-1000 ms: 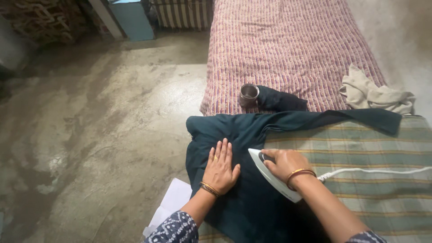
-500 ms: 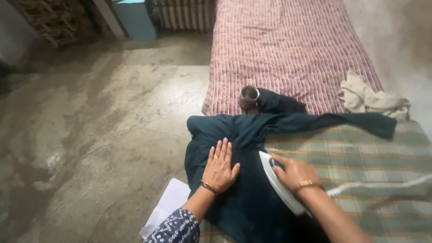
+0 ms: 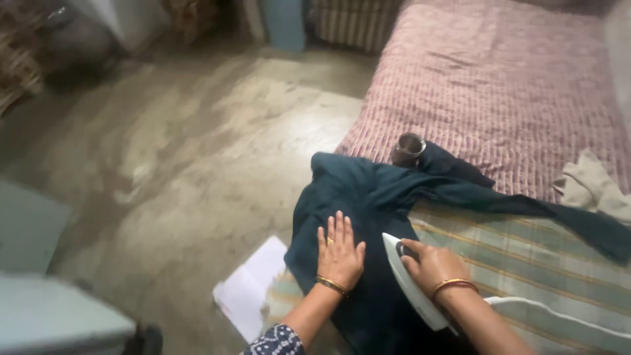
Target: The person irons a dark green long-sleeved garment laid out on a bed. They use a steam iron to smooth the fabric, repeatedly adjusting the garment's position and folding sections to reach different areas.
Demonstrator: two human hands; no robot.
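Note:
A dark teal garment lies spread over a green checked cloth at the bed's near end. My left hand rests flat on the garment, fingers spread, gold bangles at the wrist. My right hand grips the handle of a white electric iron, which sits on the garment just right of my left hand. The iron's white cord trails off to the right.
A small metal cup stands on the pink striped bedspread by the garment's far edge. A beige cloth lies crumpled at the right. White paper lies on the concrete floor. A grey-blue object fills the lower left.
The camera has swung left and tilted, bringing more floor and a grey-blue object into view. Both hands stay on the garment; the iron has drawn back slightly toward me.

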